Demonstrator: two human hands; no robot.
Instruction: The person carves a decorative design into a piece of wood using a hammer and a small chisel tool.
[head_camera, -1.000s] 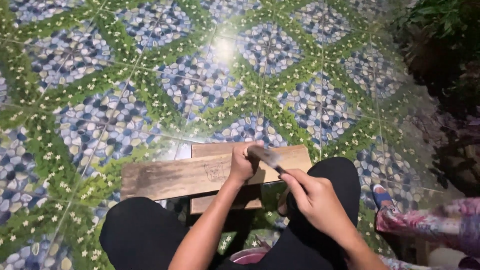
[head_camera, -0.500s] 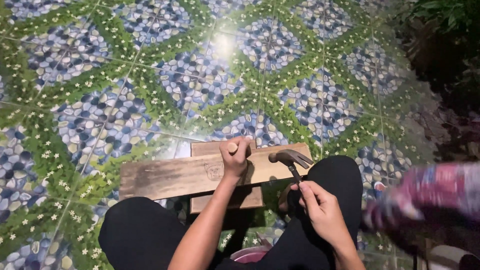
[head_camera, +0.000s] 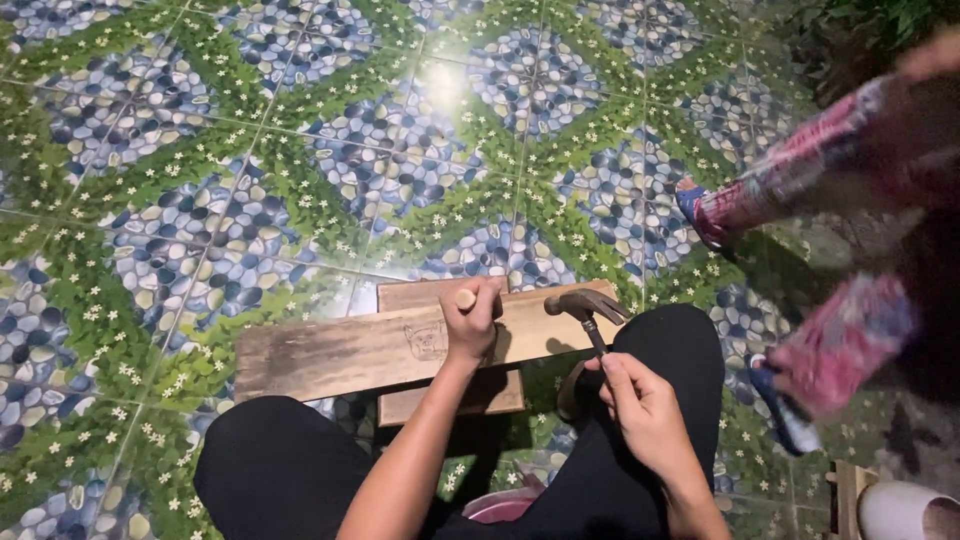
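My left hand (head_camera: 472, 322) is closed around a small round wooden peg (head_camera: 466, 298) and holds it upright on a long wooden board (head_camera: 340, 352). That board lies across a second, shorter board (head_camera: 420, 293) on the tiled floor, and a small drawing is on it beside my hand. My right hand (head_camera: 640, 402) grips the handle of a claw hammer (head_camera: 585, 308). The hammer's head hovers just right of the peg, above the board's right end. My knees in black trousers (head_camera: 275, 470) frame the boards.
The floor is patterned tile (head_camera: 250, 150) with blue pebbles and green leaves. Another person's legs in pink patterned trousers (head_camera: 810, 190) and blue sandals step past on the right. A pale round container (head_camera: 905, 510) sits at the lower right corner.
The hammer has come down and its head now sits close beside the peg. The other person's legs have walked further into view on the right.
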